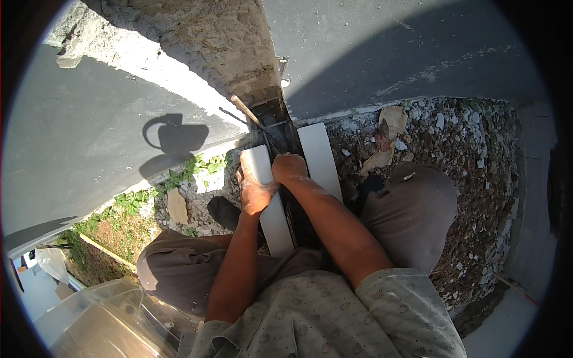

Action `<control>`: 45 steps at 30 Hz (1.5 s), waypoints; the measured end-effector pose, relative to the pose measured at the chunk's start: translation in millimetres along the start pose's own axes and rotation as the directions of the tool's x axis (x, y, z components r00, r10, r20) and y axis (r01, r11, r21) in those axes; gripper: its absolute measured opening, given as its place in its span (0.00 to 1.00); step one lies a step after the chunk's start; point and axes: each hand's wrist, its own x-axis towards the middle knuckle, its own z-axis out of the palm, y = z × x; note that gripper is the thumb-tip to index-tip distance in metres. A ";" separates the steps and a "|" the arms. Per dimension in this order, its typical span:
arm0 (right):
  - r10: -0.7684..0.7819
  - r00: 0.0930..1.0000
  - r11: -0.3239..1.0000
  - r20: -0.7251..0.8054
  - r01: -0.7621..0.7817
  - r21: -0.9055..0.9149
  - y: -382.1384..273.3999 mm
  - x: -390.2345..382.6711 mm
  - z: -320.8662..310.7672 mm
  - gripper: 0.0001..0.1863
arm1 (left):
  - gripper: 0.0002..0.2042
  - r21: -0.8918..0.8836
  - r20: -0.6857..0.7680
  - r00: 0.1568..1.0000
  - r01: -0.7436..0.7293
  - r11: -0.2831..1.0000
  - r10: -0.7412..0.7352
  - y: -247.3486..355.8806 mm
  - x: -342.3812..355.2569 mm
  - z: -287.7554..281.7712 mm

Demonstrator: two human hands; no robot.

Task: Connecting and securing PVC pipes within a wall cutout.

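Note:
A long pale slab [277, 224] stretches away from me between my knees. My left hand [253, 191] is closed over it, with fingers along its left side and whitish dust on the skin. Beside it, my right hand [289, 168] is curled into a fist near the slab's right edge; whatever is inside it is hidden. A second pale slab [319, 156] lies to the right, past a dark gap [285, 134] between the two. At the far end of this gap leans a wooden stick or handle [248, 112].
Grey walls [77, 137] rise at left and right, meeting a rough, broken masonry column [221, 42]. Rubble soil [471, 197] covers the right side, with torn brown paper [385, 137] on it. Green weeds [134, 203] grow along the left wall. Clear plastic sheeting [110, 316] sits at lower left.

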 end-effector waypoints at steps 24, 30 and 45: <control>-0.085 0.977 0.951 -0.193 0.138 0.277 13.2 -14.7 6.9 0.23 | 0.52 -0.120 -0.050 0.992 -0.119 0.986 0.114 -11.3 -3.4 -2.4; -0.120 0.989 0.925 0.090 0.145 -0.351 0.0 -10.4 -12.8 0.30 | 0.54 -0.128 -0.036 0.997 -0.075 0.989 0.071 -22.8 -0.1 1.2; -0.557 0.803 0.565 -0.211 0.180 -0.805 22.4 -10.7 24.0 0.27 | 0.56 -0.222 0.004 1.000 0.027 0.975 -0.026 -35.0 0.6 3.4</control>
